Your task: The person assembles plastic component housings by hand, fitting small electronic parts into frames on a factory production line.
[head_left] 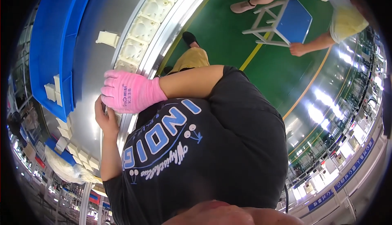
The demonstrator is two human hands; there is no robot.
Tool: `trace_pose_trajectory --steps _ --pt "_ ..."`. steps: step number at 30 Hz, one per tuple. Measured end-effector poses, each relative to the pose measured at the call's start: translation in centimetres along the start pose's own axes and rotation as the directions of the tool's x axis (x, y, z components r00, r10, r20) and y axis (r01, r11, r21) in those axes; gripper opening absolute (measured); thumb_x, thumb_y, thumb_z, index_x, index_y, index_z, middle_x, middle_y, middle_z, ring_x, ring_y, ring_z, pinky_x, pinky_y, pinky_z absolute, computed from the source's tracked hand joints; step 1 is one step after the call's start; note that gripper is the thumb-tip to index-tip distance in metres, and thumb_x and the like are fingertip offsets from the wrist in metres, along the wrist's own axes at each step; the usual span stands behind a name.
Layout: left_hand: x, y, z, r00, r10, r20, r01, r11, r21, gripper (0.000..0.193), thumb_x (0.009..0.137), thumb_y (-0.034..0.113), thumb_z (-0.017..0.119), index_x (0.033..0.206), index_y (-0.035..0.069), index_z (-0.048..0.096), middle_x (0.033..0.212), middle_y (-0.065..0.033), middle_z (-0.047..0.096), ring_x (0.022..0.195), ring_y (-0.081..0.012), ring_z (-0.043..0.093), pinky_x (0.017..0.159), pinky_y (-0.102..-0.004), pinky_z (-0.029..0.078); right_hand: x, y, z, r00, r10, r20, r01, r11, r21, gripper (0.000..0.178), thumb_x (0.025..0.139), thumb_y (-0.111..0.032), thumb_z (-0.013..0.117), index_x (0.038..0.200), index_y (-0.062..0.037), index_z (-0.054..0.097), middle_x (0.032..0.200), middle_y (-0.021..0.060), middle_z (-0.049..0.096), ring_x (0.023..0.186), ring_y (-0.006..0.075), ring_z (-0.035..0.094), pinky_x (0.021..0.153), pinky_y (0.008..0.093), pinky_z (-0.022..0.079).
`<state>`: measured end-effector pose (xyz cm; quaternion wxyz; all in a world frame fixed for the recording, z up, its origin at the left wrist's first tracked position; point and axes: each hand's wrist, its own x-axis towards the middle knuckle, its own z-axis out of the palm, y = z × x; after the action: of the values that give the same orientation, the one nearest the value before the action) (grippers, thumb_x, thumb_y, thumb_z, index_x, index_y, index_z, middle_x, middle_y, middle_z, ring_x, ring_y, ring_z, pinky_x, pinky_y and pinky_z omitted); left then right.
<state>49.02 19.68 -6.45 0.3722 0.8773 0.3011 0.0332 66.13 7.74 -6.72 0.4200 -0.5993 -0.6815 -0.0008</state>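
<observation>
My right hand (128,91), in a pink knitted glove, reaches across to the left over the edge of the metal worktable. Its fingers are bent and pressed together, with their tips close to my bare left hand (107,121). That left hand comes up from below, thumb and fingers curled in by the gloved fingertips. A small dark gap shows between the two hands; whatever they grip is hidden beneath the glove. Just beyond the glove runs a row of cream moulded plastic parts (141,29) with round recesses. One loose cream part (108,38) lies on the table to its left.
A long blue bin (67,41) stands on the left, with a few cream pieces (53,92) at its near end. More cream blocks (83,156) and a clear plastic bag (63,168) lie nearer. At right, another person's hand (298,49) touches a blue-topped stool (293,21) on green floor.
</observation>
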Motion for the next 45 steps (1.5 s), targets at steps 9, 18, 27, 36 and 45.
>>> trace_pose_trajectory --steps 9,18,27,36,45 --pt "0.0 -0.5 -0.2 1.000 -0.006 0.021 0.006 1.000 0.002 0.035 0.082 0.013 0.045 0.112 -0.005 0.043 0.105 -0.0129 0.050 0.098 -0.0214 0.049 0.086 -0.0307 0.037 -0.3 0.1 0.5 0.999 0.007 -0.034 -0.007 1.000 0.003 0.020 0.068 -0.025 0.052 0.074 -0.0065 0.055 0.077 0.0074 0.055 0.076 0.0224 0.054 0.084 0.0374 0.036" --pt "-0.1 -0.7 -0.1 0.996 -0.081 0.036 0.086 0.983 -0.162 0.035 0.085 0.018 0.047 0.110 -0.005 0.043 0.106 -0.0108 0.048 0.098 -0.0189 0.047 0.084 -0.0293 0.037 -0.5 0.0 0.9 0.995 0.041 -0.096 -0.040 0.999 0.018 0.016 0.068 -0.023 0.051 0.074 -0.0087 0.054 0.074 0.0055 0.054 0.077 0.0221 0.054 0.085 0.0375 0.036" --pt "-0.5 -0.9 -0.2 0.995 -0.103 0.012 0.103 0.981 -0.164 0.042 0.084 0.025 0.049 0.112 -0.005 0.041 0.107 -0.0120 0.048 0.101 -0.0207 0.047 0.085 -0.0309 0.038 -0.5 0.0 1.5 0.982 0.031 -0.187 -0.030 1.000 0.009 0.016 0.067 -0.026 0.053 0.070 -0.0108 0.054 0.070 0.0031 0.052 0.071 0.0206 0.053 0.076 0.0359 0.037" --pt "-0.6 -0.1 -0.3 1.000 -0.027 0.009 0.028 0.998 -0.062 0.037 0.079 0.018 0.047 0.107 -0.006 0.045 0.100 -0.0129 0.051 0.091 -0.0201 0.049 0.080 -0.0284 0.038 -0.2 0.0 0.4 0.984 -0.003 -0.177 0.013 0.998 0.055 0.017 0.062 -0.025 0.053 0.069 -0.0094 0.054 0.069 0.0037 0.051 0.070 0.0204 0.052 0.075 0.0348 0.037" --pt "0.0 1.7 0.0 0.998 0.005 -0.060 -0.004 1.000 0.011 0.030 0.077 0.008 0.051 0.104 -0.002 0.048 0.093 -0.0155 0.054 0.088 -0.0248 0.054 0.079 -0.0307 0.041 0.6 -0.4 -1.0 0.981 0.067 0.180 -0.069 0.998 0.003 0.031 0.071 -0.029 0.052 0.092 -0.0050 0.053 0.089 0.0098 0.051 0.090 0.0249 0.049 0.089 0.0385 0.033"
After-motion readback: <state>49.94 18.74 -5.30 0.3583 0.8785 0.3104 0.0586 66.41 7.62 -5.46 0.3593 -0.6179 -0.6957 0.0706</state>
